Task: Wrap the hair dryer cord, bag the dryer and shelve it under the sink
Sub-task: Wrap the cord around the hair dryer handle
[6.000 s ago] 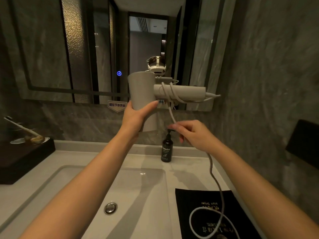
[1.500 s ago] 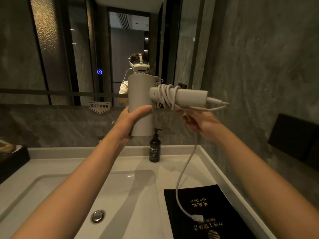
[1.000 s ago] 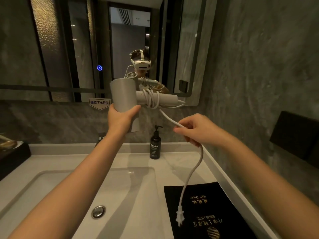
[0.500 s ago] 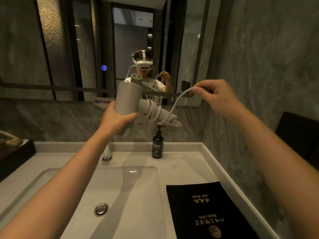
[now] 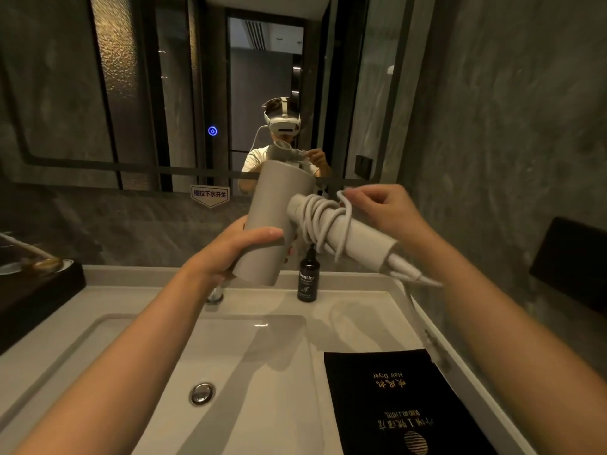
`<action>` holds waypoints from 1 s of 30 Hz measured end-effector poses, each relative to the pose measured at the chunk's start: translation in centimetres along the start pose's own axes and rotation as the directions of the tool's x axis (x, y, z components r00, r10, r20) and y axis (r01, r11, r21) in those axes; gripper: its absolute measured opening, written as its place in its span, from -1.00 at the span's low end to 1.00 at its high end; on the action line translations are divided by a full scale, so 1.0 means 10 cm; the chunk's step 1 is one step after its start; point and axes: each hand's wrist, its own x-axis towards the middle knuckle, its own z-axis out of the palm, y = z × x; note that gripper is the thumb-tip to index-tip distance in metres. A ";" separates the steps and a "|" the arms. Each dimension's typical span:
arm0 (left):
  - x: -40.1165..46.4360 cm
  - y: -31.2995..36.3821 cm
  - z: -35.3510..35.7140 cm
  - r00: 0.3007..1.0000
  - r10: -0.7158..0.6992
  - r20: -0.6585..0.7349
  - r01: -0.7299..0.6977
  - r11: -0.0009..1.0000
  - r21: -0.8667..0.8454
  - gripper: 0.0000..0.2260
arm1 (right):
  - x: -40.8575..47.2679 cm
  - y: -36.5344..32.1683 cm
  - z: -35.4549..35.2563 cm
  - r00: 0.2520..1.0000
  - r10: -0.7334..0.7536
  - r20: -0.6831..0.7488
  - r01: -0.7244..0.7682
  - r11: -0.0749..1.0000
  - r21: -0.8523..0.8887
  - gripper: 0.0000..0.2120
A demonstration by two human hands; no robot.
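Observation:
I hold a grey hair dryer [image 5: 276, 205] up over the sink, in front of the mirror. My left hand [image 5: 243, 244] grips its barrel from below. The handle [image 5: 361, 239] points down to the right, and the white cord [image 5: 320, 221] is coiled around it in several turns. My right hand [image 5: 382, 205] pinches the last bit of cord just above the coils. The plug is hidden from me. The black hair dryer bag [image 5: 400, 402] with gold lettering lies flat on the counter at the lower right.
A white basin [image 5: 131, 356] with a metal drain [image 5: 202, 393] sits below my arms. A dark pump bottle [image 5: 308, 279] stands at the counter's back edge, next to the faucet [image 5: 215, 292]. A black tray [image 5: 36, 290] stands at the left. A stone wall runs along the right.
My right hand has come down from high on the right to the handle, bringing the loose cord in onto the coils. The dryer has tilted and moved nearer and to the right.

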 end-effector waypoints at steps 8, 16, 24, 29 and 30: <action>0.13 0.00 0.31 0.971 -0.046 -0.234 -0.057 0.908 -0.414 -0.34 | -0.20 0.06 0.48 0.976 0.209 0.062 -0.212 0.977 0.039 -0.67; 0.23 -0.09 0.26 0.830 0.015 -0.558 -0.091 0.990 -0.108 -0.39 | -0.45 0.02 0.31 0.975 0.110 0.196 -0.051 0.958 -0.284 -0.79; 0.24 -0.19 0.07 0.748 0.159 -0.644 -0.023 0.977 0.214 -0.33 | -0.51 -0.25 -0.22 0.977 0.002 0.212 0.094 0.892 -0.441 -0.84; 0.22 -0.19 0.07 0.778 0.156 -0.609 0.002 0.968 0.251 -0.35 | -0.45 -0.29 -0.36 0.977 -0.091 0.193 0.165 0.895 -0.415 -0.87; 0.22 -0.16 0.07 0.798 0.161 -0.581 0.004 0.962 0.272 -0.35 | -0.44 -0.30 -0.37 0.977 -0.117 0.176 0.181 0.893 -0.413 -0.88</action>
